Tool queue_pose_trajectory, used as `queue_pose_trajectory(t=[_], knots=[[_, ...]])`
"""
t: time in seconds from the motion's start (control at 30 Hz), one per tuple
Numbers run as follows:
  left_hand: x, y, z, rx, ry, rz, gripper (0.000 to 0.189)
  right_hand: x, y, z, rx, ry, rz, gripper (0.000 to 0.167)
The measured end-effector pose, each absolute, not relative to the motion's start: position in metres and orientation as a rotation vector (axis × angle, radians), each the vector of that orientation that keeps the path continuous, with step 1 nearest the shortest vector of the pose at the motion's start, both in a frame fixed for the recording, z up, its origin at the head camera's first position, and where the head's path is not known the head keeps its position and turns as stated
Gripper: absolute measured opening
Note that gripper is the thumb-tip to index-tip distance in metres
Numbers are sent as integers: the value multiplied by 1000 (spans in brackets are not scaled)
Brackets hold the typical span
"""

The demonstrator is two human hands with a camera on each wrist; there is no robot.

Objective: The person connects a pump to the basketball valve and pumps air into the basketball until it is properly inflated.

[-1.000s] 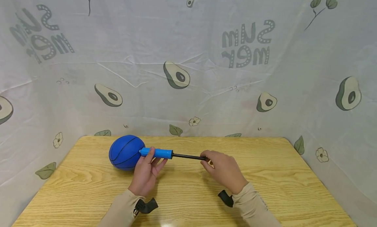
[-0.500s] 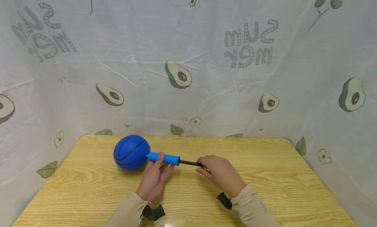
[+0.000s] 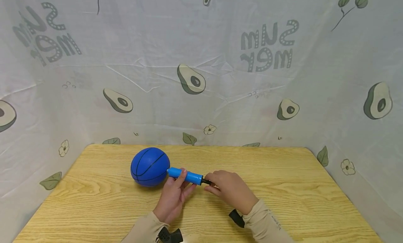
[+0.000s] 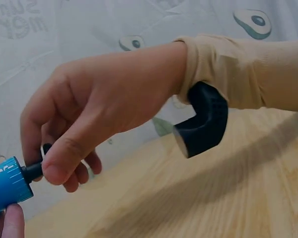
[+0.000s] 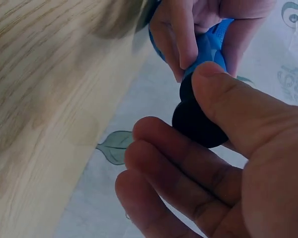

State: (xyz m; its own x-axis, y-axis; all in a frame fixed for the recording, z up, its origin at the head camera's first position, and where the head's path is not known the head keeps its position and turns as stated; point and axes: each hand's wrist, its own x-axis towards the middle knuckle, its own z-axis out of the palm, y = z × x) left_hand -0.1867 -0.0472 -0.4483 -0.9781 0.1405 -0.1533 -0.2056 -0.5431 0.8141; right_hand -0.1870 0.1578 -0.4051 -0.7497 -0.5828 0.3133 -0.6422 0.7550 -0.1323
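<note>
A blue ball (image 3: 150, 167) with black seam lines sits left of centre on the wooden table. Against its right side is the tip of a light blue hand pump (image 3: 194, 178), tilted slightly down to the right. My left hand (image 3: 172, 200) grips the pump's barrel from below, thumb over the top. The pump's black handle (image 5: 196, 116) is pinched by my right hand (image 3: 231, 188), whose other fingers curl loosely below it in the right wrist view. Only a short length of black rod (image 4: 32, 171) shows between the barrel and my right fingertips.
The wooden table (image 3: 299, 190) ends at a back edge just behind the ball. A pale cloth (image 3: 220, 96) printed with avocados and leaves hangs behind it and along both sides. A black wrist mount (image 4: 203, 121) sticks out below my right sleeve.
The rod has slid into the barrel, so much less of it shows. My left hand, the barrel and the ball have shifted right; my right hand has moved slightly left and down.
</note>
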Motion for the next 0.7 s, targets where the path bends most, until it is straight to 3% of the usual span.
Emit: queue_pose_trajectory(t=[0.27,0.7], knots=[[-196,-55,-446,-20,1337,2638,32,-187,159,-404,877,-2687,409,14],[-211,-85,-438,2,1365,2751,29,-192,175,-398,638,-2659,389,6]])
